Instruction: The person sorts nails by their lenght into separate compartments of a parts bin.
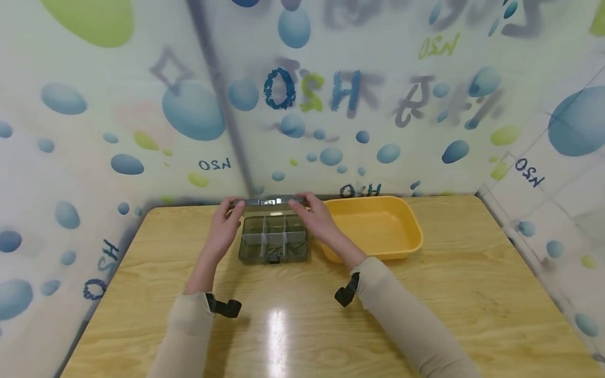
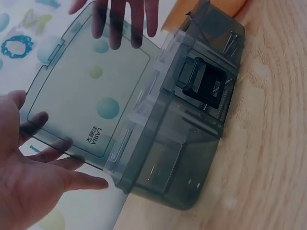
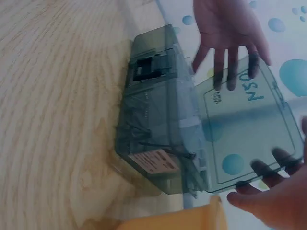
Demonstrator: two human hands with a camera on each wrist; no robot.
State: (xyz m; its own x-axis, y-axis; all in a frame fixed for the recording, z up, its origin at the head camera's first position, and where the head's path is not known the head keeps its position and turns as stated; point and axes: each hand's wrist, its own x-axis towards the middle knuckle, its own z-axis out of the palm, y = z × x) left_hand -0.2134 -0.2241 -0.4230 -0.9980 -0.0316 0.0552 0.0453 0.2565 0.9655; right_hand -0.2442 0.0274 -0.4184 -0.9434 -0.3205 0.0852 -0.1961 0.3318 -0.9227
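A clear grey compartment box stands on the table, its see-through lid raised upright at the back. Screws or similar metal pieces lie in its front compartments; their exact kind is too small to tell. My left hand is at the lid's left end, fingers extended behind the panel and thumb spread outside the edge. At the opposite end, my right hand holds its fingers behind the lid in the same way. A black latch is on the box's front wall.
To the right of the box, close beside it, sits a yellow tray, partly behind my right forearm. A patterned wall rises along the back of the wooden table. Each wrist carries a small black camera.
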